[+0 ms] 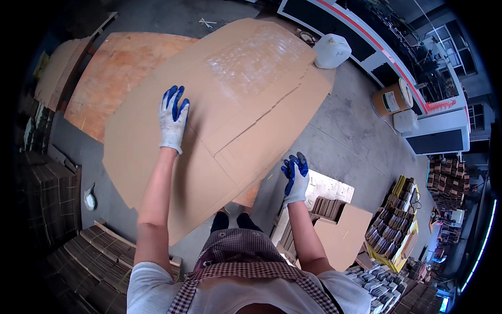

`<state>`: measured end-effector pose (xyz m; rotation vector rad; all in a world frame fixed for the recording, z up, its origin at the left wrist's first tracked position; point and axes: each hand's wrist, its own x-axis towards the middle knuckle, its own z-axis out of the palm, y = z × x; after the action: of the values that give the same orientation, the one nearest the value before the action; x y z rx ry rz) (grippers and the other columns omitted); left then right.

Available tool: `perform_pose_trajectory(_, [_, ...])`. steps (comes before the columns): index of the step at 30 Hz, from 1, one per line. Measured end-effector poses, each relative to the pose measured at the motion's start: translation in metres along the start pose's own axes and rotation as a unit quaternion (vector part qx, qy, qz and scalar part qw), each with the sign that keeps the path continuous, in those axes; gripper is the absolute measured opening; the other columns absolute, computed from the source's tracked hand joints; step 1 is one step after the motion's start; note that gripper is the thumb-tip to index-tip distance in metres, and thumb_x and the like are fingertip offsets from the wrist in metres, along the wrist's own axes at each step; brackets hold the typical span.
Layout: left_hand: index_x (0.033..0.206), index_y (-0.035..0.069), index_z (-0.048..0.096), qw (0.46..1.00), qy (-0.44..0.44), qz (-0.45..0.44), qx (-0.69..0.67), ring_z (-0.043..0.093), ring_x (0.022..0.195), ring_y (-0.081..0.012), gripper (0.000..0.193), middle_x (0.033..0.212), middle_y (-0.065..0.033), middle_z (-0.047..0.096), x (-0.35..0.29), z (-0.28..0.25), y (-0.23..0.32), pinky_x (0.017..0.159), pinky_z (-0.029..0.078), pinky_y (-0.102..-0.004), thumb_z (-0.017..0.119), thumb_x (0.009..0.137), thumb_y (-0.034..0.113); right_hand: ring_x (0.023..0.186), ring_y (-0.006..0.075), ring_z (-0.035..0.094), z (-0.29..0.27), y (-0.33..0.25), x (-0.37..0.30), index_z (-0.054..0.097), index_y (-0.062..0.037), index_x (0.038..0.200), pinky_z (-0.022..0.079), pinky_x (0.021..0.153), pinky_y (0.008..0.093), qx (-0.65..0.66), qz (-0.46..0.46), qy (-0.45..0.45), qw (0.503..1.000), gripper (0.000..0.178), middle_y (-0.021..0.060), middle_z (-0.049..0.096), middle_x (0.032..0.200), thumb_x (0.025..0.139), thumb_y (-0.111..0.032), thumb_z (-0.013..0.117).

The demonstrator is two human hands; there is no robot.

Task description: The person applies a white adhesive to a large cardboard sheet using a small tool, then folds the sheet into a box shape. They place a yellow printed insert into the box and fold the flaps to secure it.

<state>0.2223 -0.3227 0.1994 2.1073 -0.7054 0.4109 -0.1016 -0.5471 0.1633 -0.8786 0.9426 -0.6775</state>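
A large flat sheet of brown cardboard (230, 104), scored with flap cuts, is spread across the middle of the view above the grey floor (345, 136), overlapping an orange-brown board (115, 73) at its 10 o'clock side. The left hand (173, 118), in a white glove with blue fingers, is laid flat and released on the sheet's left part, while the right hand (295, 179), gloved alike, is held at the sheet's 4 o'clock edge with fingers curled; whether the edge is grasped cannot be told. A white plastic jug (331, 51) is set at 1 o'clock beyond the sheet, a round drum (392, 97) at 3 o'clock, and stacks of folded cardboard (99, 256) at 7 o'clock.
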Motion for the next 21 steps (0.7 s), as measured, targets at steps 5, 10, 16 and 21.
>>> perform_pose_trajectory(5, [0.140, 0.025, 0.049, 0.941, -0.098, -0.043, 0.321, 0.036, 0.137, -0.0298, 0.055, 0.147, -0.0087, 0.043, 0.011, -0.076, -0.133, 0.112, 0.026, -0.0460, 0.059, 0.090, 0.046, 0.100, 0.0241, 0.064, 0.069, 0.028, -0.047, 0.046, -0.0038, 0.137, 0.056, 0.084, 0.0348, 0.021, 0.131, -0.136, 0.982, 0.044, 0.0128, 0.060, 0.119, 0.095, -0.010, 0.057])
perform_pose_trajectory(10, [0.142, 0.025, 0.046, 0.883, -0.107, -0.217, 0.403, 0.033, 0.139, -0.0277, 0.063, 0.150, -0.0096, 0.040, 0.003, -0.135, -0.187, 0.113, 0.025, -0.0454, 0.054, 0.089, 0.056, 0.108, 0.0257, 0.061, 0.115, 0.045, -0.068, 0.041, -0.0038, 0.141, 0.055, 0.088, 0.0371, 0.015, 0.178, -0.185, 0.966, 0.048, 0.0156, 0.052, 0.131, 0.095, -0.010, 0.056])
perform_pose_trajectory(16, [0.148, 0.016, 0.035, 0.777, 0.036, -0.484, 0.402, 0.031, 0.141, -0.0276, 0.093, 0.153, -0.0093, 0.034, -0.066, -0.208, -0.196, 0.111, 0.027, -0.0506, 0.059, 0.077, 0.071, 0.109, 0.0234, 0.060, 0.127, 0.061, -0.100, 0.043, -0.0053, 0.140, 0.054, 0.088, 0.0349, -0.082, 0.165, -0.201, 0.962, 0.048, 0.0128, 0.054, 0.130, 0.094, -0.007, 0.056])
perform_pose_trajectory(21, [0.130, 0.005, 0.057, 0.725, -0.007, -0.641, 0.251, 0.058, 0.115, -0.0332, 0.084, 0.127, -0.0165, 0.061, -0.191, -0.269, -0.247, 0.097, 0.045, -0.0418, 0.068, 0.074, 0.068, 0.109, 0.0187, 0.059, 0.136, 0.094, -0.120, 0.045, -0.0076, 0.141, 0.053, 0.086, 0.0313, -0.110, 0.170, -0.224, 0.953, 0.051, 0.0091, 0.055, 0.131, 0.092, -0.008, 0.061])
